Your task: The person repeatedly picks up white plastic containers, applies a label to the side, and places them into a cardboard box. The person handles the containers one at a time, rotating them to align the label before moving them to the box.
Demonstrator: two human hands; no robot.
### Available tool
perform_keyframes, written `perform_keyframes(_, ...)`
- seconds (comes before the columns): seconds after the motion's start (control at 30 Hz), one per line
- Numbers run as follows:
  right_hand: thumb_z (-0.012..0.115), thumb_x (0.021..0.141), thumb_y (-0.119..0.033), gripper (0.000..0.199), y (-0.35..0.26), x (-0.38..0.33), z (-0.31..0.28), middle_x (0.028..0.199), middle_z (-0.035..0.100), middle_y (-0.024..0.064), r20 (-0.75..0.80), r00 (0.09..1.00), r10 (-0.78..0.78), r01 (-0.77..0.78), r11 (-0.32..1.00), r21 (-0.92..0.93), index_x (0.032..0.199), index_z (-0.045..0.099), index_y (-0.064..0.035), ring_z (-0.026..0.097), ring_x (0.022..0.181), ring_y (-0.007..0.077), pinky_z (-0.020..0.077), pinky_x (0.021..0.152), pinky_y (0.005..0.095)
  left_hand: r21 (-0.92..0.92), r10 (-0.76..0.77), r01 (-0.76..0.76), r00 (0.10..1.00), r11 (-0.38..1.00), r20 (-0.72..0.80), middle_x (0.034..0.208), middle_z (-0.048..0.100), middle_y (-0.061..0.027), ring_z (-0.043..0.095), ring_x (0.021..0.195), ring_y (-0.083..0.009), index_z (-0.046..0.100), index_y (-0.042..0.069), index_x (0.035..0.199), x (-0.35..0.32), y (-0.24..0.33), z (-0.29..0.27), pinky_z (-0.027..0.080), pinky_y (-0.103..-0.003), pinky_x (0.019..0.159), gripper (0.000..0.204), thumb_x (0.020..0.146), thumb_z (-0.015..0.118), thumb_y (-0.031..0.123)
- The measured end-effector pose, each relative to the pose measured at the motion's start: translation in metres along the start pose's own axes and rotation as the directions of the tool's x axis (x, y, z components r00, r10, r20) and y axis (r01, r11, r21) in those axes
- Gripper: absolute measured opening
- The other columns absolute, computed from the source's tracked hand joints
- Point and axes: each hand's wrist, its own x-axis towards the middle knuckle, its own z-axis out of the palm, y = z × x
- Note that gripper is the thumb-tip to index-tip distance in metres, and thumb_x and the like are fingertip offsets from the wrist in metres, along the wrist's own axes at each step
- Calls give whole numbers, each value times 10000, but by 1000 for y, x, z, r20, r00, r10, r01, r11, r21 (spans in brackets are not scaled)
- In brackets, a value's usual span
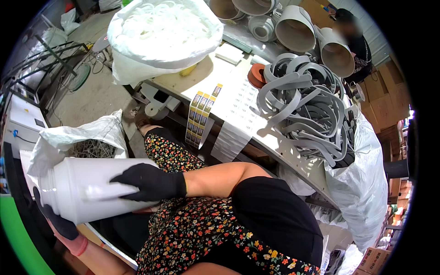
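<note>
A large white plastic cylinder (87,188) with a stepped neck at its left end lies sideways over my lap. My right hand (149,182), in a black glove, presses flat on the side of the cylinder, its fingers over a pale rectangular label (101,192) stuck there. My left hand (58,223), also in a black glove, cups the cylinder from below near the neck end. Most of that hand is hidden under the cylinder. I wear flowered clothing with a black sleeve.
The worktable (220,73) ahead carries a heap of grey rubber strips (305,107), sheets of labels (200,120) hanging off its edge, a white sack of white rings (160,32) and big grey pipe fittings (295,28). Another person (355,41) stands beyond. An open white bag (78,140) sits at my left.
</note>
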Motion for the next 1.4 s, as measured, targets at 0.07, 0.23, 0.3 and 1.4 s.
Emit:
perform_keyframes(0.07,728,802,-275,432,-11,-4,-10,951,643,165,137,986,-90,89,996,19,1159,623,-56,625,881,341,499,760,432,167,103,-107,994,980,35,1508,327,-198,331,1375,-356,194,20,1512,-5,14,0,243,-447,1141,842,892,577,442)
perform_keyframes(0.23,672,836,-209,294,5,-52,-128,931,651,143,12,989,-151,147,943,-297,1091,650,-66,621,889,338,506,803,411,87,145,-161,976,983,164,1479,356,-238,370,1356,-351,223,5,1498,-30,-4,45,300,-450,1120,758,881,575,269)
perform_keyframes(0.3,608,792,-42,295,-12,-76,-202,967,649,149,-43,996,81,-91,918,-385,1083,654,-61,617,909,341,504,824,407,49,122,-129,984,990,127,1473,370,-235,372,1356,-353,235,-6,1488,-31,-10,43,293,-458,1126,739,876,566,241)
perform_keyframes(1.4,684,811,-123,290,-98,24,-32,941,662,106,614,621,-488,700,697,-155,1091,620,-86,637,904,288,503,881,482,199,410,-469,869,860,277,1316,502,-199,477,1238,-391,421,18,1360,-113,-40,14,375,-479,1061,945,634,853,440)
